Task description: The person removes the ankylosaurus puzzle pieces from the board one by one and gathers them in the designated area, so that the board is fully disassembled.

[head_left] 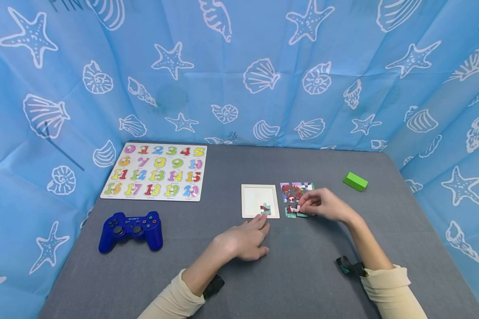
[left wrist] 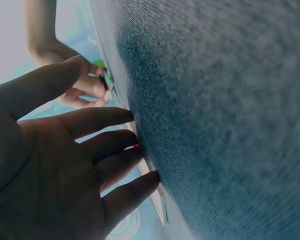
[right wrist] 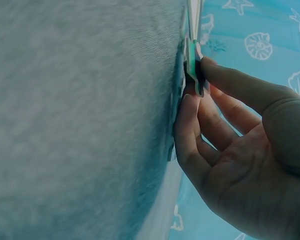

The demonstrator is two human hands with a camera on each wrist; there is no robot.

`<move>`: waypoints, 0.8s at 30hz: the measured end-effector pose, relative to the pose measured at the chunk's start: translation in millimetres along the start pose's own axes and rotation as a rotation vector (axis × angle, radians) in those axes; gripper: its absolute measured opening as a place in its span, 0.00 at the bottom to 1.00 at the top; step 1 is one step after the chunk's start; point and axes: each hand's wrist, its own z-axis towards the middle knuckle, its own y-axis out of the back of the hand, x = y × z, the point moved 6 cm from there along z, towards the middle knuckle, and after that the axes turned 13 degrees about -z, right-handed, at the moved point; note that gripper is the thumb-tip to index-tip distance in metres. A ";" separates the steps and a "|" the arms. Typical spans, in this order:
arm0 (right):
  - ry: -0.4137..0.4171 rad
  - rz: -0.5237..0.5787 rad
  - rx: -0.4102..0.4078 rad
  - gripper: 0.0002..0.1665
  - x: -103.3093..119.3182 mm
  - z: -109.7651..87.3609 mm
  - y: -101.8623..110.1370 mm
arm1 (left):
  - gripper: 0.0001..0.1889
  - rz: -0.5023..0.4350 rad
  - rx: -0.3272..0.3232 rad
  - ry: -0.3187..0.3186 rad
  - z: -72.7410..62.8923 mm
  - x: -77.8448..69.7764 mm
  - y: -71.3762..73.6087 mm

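A square wooden puzzle tray [head_left: 249,201] lies flat mid-table, with one jigsaw piece [head_left: 265,208] in its lower right corner. My left hand [head_left: 247,241] rests at the tray's near edge, fingers extended and fingertips right at the rim beside that piece. To the tray's right lies a cluster of colourful jigsaw pieces [head_left: 289,190]. Over the near part of this cluster, my right hand [head_left: 328,206] pinches a jigsaw piece [right wrist: 192,62] between thumb and fingers. In the right wrist view that piece is tilted on edge, its green side showing.
A number board [head_left: 151,169] with colourful digits lies at the back left. Nearer on the left is a blue game controller [head_left: 131,231]. A green block [head_left: 355,181] sits at the right. Behind the grey table [head_left: 303,274] hangs a blue curtain [head_left: 231,71] with shell prints.
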 end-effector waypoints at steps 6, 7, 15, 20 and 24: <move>0.007 -0.038 0.004 0.06 -4.8 -1.8 -2.1 | 0.36 -0.022 0.026 -0.021 -0.7 1.3 1.3; 0.006 -0.041 0.003 0.06 -5.1 -2.0 -2.0 | 0.36 -0.024 0.030 -0.025 -0.7 1.5 1.4; 0.004 -0.133 -0.021 0.04 -1.8 -2.2 -1.6 | 0.36 -0.086 0.056 -0.022 -2.8 6.1 5.2; -0.001 -0.185 -0.045 0.03 0.4 -1.8 -1.7 | 0.36 -0.157 0.067 -0.028 -5.6 14.2 11.9; -0.008 -0.207 -0.059 0.03 0.9 -2.1 -2.0 | 0.36 -0.193 0.053 -0.009 -8.0 24.3 19.5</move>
